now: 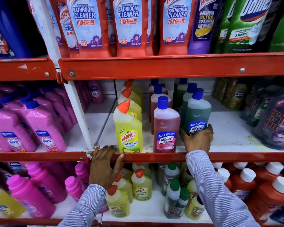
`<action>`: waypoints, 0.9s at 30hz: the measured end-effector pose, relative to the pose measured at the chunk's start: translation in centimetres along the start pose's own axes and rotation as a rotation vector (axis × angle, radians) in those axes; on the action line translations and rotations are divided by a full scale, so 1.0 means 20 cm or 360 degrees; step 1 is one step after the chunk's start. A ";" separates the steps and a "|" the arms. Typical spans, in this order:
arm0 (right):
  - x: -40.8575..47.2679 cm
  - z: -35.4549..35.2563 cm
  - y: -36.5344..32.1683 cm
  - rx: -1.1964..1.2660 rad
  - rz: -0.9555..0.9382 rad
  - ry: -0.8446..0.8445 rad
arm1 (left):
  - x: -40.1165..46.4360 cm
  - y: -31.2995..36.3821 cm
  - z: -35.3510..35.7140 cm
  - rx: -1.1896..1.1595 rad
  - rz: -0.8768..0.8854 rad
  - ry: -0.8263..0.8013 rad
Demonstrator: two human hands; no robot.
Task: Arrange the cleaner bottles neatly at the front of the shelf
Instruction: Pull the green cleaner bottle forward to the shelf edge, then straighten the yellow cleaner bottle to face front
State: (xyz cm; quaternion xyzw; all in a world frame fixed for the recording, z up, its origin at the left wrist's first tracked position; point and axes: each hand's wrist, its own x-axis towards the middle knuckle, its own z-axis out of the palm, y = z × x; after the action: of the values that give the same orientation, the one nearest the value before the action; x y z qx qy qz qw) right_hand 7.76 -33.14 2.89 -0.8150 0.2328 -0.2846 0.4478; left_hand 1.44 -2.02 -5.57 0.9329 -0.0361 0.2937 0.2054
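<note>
On the middle shelf (154, 157) stand three rows of cleaner bottles. A yellow Harpic bottle (129, 128) with an orange cap leads the left row at the front edge. A pink Lizol bottle (166, 126) with a blue cap stands beside it at the front. A green Lizol bottle (197, 115) sits a little further back, and my right hand (197, 140) grips its base. My left hand (105, 164) rests flat on the red front rail, left of the yellow bottle, fingers spread and holding nothing.
Pink Shakti bottles (31, 123) fill the left bay. Dark shrink-wrapped packs (274, 122) crowd the shelf's right end. Red Harpic bathroom cleaners (129, 25) line the shelf above. Small yellow, green and red bottles (141, 185) stand below. A white upright (79, 112) divides the bays.
</note>
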 end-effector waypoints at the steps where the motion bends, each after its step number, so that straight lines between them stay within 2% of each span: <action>1: 0.01 0.00 0.00 -0.0031 -0.0016 -0.0018 | 0.00 0.00 0.00 0.0007 -0.0010 0.0001; 9: 0.04 -0.10 0.07 -0.0221 -0.0064 0.0007 | 0.04 0.06 0.02 0.0003 0.0047 0.0011; 27: -0.11 -0.20 0.07 -0.0239 -0.0067 0.0023 | 0.04 0.05 0.00 -0.0050 0.0081 0.0095</action>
State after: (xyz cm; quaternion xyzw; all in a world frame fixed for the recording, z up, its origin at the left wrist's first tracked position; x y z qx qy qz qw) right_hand 3.24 -34.82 2.77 -0.8490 0.2394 -0.2816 0.3776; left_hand 1.94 -2.91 -4.68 0.9192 -0.0584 0.3259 0.2134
